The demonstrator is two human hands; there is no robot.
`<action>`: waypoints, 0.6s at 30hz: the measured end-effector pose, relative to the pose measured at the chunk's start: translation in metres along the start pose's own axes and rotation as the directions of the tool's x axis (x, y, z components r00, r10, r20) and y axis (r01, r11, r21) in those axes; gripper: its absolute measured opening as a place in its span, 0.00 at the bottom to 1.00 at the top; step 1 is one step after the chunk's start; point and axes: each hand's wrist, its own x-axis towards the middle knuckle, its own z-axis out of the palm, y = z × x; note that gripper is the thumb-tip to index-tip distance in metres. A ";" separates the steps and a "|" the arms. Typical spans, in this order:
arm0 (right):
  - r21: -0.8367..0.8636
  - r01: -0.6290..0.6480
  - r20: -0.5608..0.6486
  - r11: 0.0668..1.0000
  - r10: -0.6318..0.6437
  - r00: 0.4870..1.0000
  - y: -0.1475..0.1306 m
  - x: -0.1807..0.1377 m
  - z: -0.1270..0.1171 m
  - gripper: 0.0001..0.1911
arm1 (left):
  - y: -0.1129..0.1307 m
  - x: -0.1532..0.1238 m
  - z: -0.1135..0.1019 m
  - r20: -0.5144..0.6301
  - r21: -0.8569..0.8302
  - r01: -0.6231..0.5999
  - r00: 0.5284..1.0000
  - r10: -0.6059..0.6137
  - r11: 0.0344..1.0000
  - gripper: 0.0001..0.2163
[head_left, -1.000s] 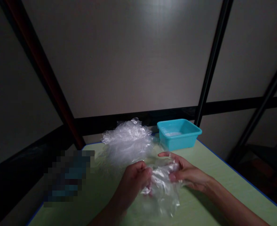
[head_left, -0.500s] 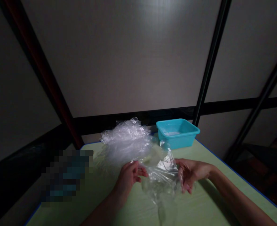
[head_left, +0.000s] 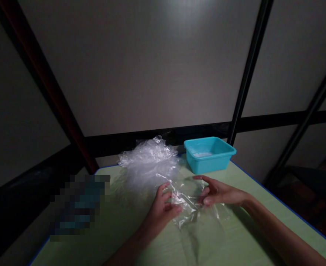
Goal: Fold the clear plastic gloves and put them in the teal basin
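A thin clear plastic bag (head_left: 186,203) is stretched between my two hands over the table, its lower part hanging toward the near edge. My left hand (head_left: 163,207) grips its left side, fingers curled and the thumb against the film. On the right side, my right hand (head_left: 218,191) pinches the film between thumb and bent fingers, while the index finger points out along the upper edge. Just beyond my hands lies a heaped pile of clear plastic bags (head_left: 151,159). Film folds and glare partly blur where the fingertips touch.
A turquoise plastic basin (head_left: 211,160) stands at the back right of the pale green table (head_left: 118,229), with something whitish inside. At the left edge is a pixelated dark patch (head_left: 79,207). Sliding panels (head_left: 157,66) rise behind the table.
My hands have come closer together and turned; the right hand moved slightly up, its index finger now extended. The bag is less bunched and more spread between them.
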 end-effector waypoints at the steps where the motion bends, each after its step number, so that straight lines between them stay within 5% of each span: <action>1: -0.011 0.006 -0.036 1.000 -0.006 0.999 0.000 0.002 0.003 0.40 | -0.001 -0.001 0.002 0.000 0.014 -0.003 1.000 0.003 1.000 0.34; 12: 0.000 -0.158 0.121 0.987 0.157 0.980 -0.002 -0.003 0.001 0.49 | 0.021 0.005 -0.010 -0.171 0.153 -0.004 0.985 0.031 0.988 0.28; 18: 0.068 -0.031 0.072 0.997 0.026 0.997 0.008 0.007 0.004 0.54 | 0.019 0.003 -0.006 -0.208 0.165 0.033 0.978 0.003 0.986 0.22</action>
